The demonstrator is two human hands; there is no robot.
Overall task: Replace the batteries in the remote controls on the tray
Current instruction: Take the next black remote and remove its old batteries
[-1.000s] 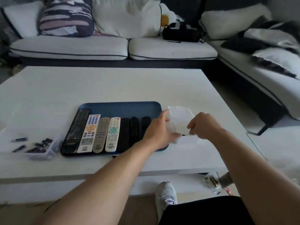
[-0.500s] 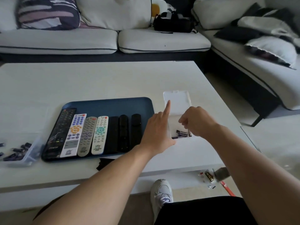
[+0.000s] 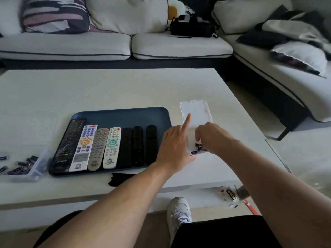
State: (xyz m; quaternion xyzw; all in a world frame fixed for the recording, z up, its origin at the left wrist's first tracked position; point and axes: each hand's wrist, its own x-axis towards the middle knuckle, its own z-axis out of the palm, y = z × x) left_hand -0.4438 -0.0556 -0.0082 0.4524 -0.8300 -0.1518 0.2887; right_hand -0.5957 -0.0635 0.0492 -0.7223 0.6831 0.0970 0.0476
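Remotes: seven lie side by side on the blue tray point(image 3: 125, 114) — a long black one point(image 3: 69, 144) at the far left, a white one with an orange pad point(image 3: 84, 147), a grey one point(image 3: 97, 149), a white one with teal keys point(image 3: 112, 147), then three plain black ones point(image 3: 138, 145).
Tray: flat on the white desk point(image 3: 107, 88), left of both hands, near the front edge.
Box: a clear plastic box point(image 3: 190, 138) just right of the tray, its white lid point(image 3: 196, 111) swung open toward the far side.
Batteries: a few dark cells with purple labels point(image 3: 198, 149) lie in the near end of the box.
Left hand point(image 3: 174, 145): rests against the left wall of the box, index finger stretched out along it, the other fingers loosely curled on the box's side.
Right hand point(image 3: 213, 136): reaches into the box from the right, fingers bent down over the batteries; whether they are pinching one cannot be told.
Second bin: a clear bin point(image 3: 34, 169) at the left edge of the desk, beside the tray, holding more dark batteries point(image 3: 19, 167).
Black piece point(image 3: 120, 179): a flat dark part on the desk just in front of the tray.
Floor: a white shoe point(image 3: 179, 210) under the desk edge, small scraps point(image 3: 232, 195) to its right.
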